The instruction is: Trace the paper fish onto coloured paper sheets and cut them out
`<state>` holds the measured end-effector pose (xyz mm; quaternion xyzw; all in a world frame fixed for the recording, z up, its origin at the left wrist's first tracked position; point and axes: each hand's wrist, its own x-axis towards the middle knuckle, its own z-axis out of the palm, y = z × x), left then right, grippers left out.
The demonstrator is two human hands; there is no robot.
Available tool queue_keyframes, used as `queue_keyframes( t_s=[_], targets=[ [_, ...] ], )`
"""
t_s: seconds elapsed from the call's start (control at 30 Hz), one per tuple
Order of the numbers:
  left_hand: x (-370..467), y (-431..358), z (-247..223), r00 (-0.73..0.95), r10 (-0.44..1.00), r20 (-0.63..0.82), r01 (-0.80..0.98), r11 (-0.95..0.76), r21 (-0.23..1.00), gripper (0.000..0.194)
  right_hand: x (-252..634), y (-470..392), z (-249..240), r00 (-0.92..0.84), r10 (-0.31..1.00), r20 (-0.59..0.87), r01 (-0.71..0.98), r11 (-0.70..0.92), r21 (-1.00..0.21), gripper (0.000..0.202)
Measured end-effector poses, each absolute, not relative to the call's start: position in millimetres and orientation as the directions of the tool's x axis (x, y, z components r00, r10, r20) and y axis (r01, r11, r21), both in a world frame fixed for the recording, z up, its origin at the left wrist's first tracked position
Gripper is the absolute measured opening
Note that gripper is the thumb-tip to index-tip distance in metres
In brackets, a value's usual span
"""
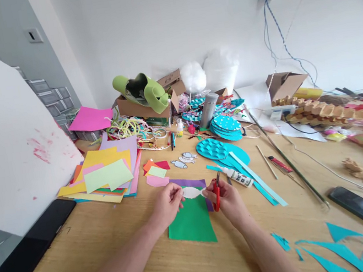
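My left hand (168,203) pinches one end of a small white paper cutout (191,193), shaped roughly like a fish. My right hand (230,200) is closed around red-handled scissors (217,195), their blades pointing away from me. Its fingertips also meet the right end of the cutout. Beneath both hands lies a green paper sheet (191,225), with a purple sheet (196,182) partly under it. Grey-and-white paper fish (179,164) rest just beyond. A white glue bottle (240,176) lies on its side next to my right hand.
Coloured paper sheets (108,176) are stacked at left, near a black phone-like device (34,244). Blue discs (211,149), paper strips (256,179) and a long thin stick (286,162) lie at right. Blue scraps (347,250) sit at front right. Cardboard boxes (124,107) line the wall.
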<state>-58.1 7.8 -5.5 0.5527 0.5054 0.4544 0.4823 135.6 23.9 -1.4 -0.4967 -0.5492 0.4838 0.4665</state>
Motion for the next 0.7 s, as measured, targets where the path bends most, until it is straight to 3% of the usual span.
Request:
queue_keyframes(
  t_s=[0.43,0.57,0.7],
  targets=[
    [-57.7,8.4,-10.7,0.081,0.996,0.032,0.124,-0.042,0.991,0.024,134.7,23.1,-1.7,-0.051,0.998,0.043,0.124,0.049,-0.991,0.032],
    [-57.8,5.4,-7.1,0.086,0.975,0.203,0.315,-0.220,0.923,0.027,134.6,22.2,-2.9,-0.078,0.996,0.040,0.117,0.049,-0.992,0.029],
    [-58.9,1.1,-3.5,0.198,0.899,0.390,0.539,-0.432,0.723,0.031,133.0,21.0,-1.5,-0.090,0.996,0.025,0.086,0.033,-0.996,0.028]
  ],
)
